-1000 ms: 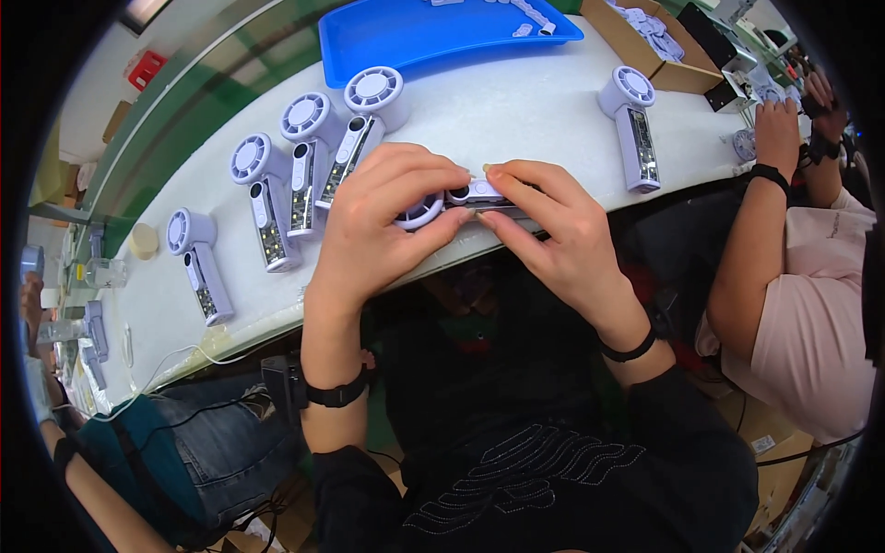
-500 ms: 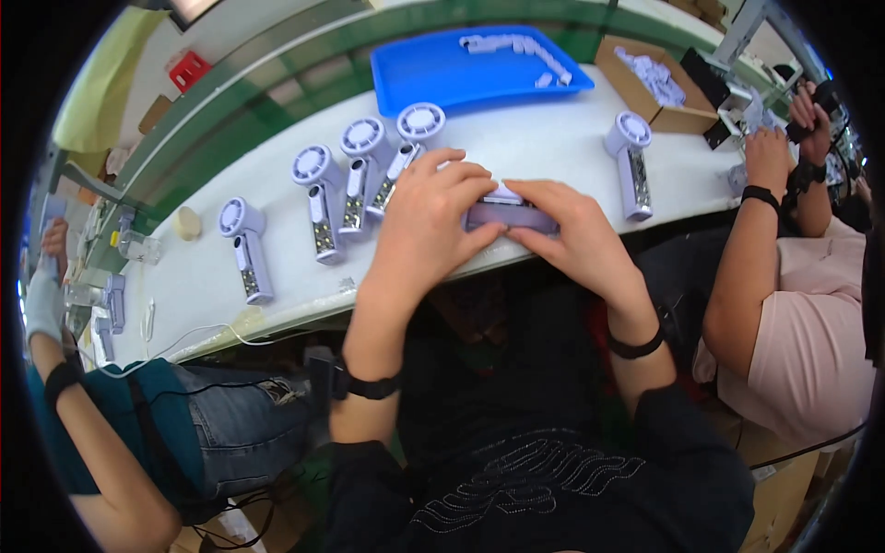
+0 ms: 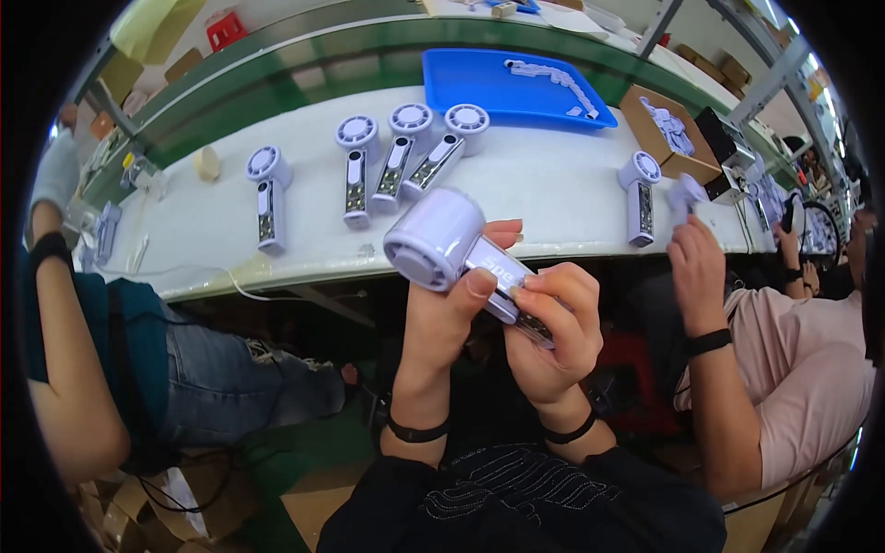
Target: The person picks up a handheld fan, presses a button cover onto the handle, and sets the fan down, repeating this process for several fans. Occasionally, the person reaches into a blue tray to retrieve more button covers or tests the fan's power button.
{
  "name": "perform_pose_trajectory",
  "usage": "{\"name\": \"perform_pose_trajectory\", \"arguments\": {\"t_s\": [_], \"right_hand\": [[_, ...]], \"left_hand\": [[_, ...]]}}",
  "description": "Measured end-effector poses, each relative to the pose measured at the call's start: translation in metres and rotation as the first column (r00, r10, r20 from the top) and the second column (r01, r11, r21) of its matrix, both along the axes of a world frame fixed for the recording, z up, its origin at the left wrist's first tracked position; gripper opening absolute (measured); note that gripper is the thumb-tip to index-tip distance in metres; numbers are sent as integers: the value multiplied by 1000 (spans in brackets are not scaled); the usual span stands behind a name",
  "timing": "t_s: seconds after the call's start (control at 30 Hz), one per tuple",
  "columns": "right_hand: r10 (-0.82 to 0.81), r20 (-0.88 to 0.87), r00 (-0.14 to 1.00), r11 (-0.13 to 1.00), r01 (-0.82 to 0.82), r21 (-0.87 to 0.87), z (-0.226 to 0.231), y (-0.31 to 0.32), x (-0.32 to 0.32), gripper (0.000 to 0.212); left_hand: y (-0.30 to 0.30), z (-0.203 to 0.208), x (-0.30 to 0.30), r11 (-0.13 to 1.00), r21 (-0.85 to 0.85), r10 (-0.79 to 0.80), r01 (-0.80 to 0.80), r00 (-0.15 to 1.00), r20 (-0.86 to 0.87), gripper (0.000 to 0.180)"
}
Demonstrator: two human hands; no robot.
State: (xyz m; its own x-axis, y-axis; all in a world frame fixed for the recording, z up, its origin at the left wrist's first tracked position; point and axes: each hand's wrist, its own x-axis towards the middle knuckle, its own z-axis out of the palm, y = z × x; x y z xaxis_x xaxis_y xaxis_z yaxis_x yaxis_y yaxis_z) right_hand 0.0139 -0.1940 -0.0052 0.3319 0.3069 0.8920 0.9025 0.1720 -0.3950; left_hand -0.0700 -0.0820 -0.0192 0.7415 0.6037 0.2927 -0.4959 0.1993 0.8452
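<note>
A lavender handheld fan is held up in front of me, just off the table's front edge, its round head tilted to the left. My left hand is closed round the handle close to the head, thumb on top. My right hand grips the lower handle, with thumb and fingers pressed on it. Part of the handle's open side, with parts inside, shows beside my right fingers; the rest is covered. Beyond my hands several similar fans lie on the white table, their handles open and inner parts visible.
A blue tray with a row of small lavender pieces lies at the back. Right of it stands a cardboard box of lavender parts. Another fan lies at the right. A co-worker's hand there holds a fan; another person sits at the left.
Both my hands have lifted the fan off the table edge toward me and turned it, so its head now shows. The right co-worker's hand has come nearer, with a fan. The view has shifted.
</note>
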Motion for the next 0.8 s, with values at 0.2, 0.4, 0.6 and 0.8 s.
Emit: {"name": "perform_pose_trajectory", "arguments": {"t_s": [0.2,0.4,0.6,0.8], "right_hand": [[117,-108,987,985,-130,-115,2,-1,-23,46],[230,-672,704,914,-393,-100,13,-2,-36,41],[74,-766,639,702,-578,-415,35,-5,-12,40],[33,-797,603,610,-644,-461,36,2,-8,30]], "left_hand": [[12,-15,-2,981,-99,-143,164,971,193,83],[14,-26,-5,959,-234,-59,162,917,395,75],[18,-7,-22,991,-92,-86,94,993,84,64],[19,2,-23,983,-160,-94,89,995,-29,43]]}}
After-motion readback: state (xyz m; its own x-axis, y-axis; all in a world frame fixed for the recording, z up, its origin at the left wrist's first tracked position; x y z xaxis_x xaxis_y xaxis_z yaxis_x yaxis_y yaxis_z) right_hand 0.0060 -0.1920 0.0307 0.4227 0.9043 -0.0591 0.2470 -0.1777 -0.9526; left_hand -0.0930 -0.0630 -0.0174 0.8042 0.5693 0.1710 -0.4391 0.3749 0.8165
